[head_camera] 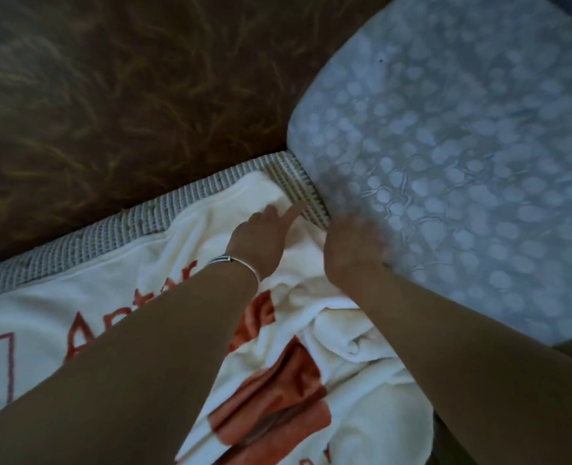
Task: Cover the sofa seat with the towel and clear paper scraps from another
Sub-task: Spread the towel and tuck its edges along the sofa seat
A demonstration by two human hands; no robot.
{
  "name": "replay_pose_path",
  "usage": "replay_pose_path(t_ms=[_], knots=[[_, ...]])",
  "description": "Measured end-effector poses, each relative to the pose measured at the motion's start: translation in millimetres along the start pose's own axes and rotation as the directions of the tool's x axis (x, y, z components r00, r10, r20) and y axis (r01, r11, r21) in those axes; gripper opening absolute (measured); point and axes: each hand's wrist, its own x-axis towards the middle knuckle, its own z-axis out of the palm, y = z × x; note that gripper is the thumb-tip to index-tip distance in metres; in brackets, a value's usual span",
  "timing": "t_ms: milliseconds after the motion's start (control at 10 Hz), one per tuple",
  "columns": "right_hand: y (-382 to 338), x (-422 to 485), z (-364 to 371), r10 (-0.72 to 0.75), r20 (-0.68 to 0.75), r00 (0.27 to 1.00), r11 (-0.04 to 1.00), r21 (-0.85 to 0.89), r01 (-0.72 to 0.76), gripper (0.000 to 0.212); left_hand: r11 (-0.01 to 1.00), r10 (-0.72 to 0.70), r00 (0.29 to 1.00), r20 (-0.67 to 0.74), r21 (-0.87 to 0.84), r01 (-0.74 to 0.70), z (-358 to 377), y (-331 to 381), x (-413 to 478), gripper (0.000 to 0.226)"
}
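A white towel (117,290) with orange-red lettering and patches lies spread over the sofa seat (184,196), whose ribbed grey-white cover shows along the back edge. The towel is bunched and wrinkled near the right side. My left hand (264,229), with a bracelet on the wrist, rests on the towel's far right corner, forefinger stretched toward the seat's edge. My right hand (351,243) is blurred and presses at the gap between the towel and the neighbouring cushion; whether it grips the cloth cannot be seen. No paper scraps are visible.
A large pale blue-grey cushion (462,146) with a round dotted pattern fills the right side, butting against the seat. The dark brown patterned sofa back (110,95) runs across the top left.
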Motion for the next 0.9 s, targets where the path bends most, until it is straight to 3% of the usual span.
replay_pose_path(t_ms=[100,200,300,400,500,600,700,800,900], knots=[[16,5,10,0.026,0.241,0.970,0.992,0.112,-0.054,0.058,0.995,-0.055,0.990,0.130,0.095,0.042,-2,5,2,0.068],[24,-5,12,-0.071,0.157,0.985,0.987,0.156,0.046,0.037,0.995,-0.100,0.994,0.044,0.032,0.098,-10,10,-1,0.044],[22,-17,14,-0.286,-0.248,0.926,0.956,-0.011,0.292,0.028,0.871,-0.338,0.919,-0.203,-0.437,0.224,-8,3,-15,0.026],[20,-24,22,-0.396,-0.086,0.914,0.885,0.229,0.405,0.047,0.819,-0.370,0.921,-0.121,-0.510,0.262,4,-7,-40,0.033],[23,-22,16,-0.235,0.216,0.948,0.720,0.694,0.021,0.043,0.851,-0.357,0.934,-0.019,-0.418,0.317,11,-13,-50,0.052],[33,-16,15,-0.165,0.274,0.947,0.495,0.854,-0.161,0.040,0.855,-0.338,0.935,-0.110,-0.450,0.256,6,-7,-44,0.058],[35,-23,10,-0.224,0.171,0.960,0.431,0.900,-0.060,0.043,0.869,-0.279,0.948,-0.152,-0.460,0.182,-3,3,-36,0.058],[36,-31,-1,-0.348,0.109,0.931,0.218,0.975,-0.033,0.034,0.857,-0.278,0.935,-0.218,-0.496,0.139,-14,14,-28,0.058],[37,-40,-15,-0.537,0.178,0.824,0.294,0.956,-0.015,0.017,0.726,-0.316,0.940,-0.131,-0.671,0.151,-26,23,-23,0.051]])
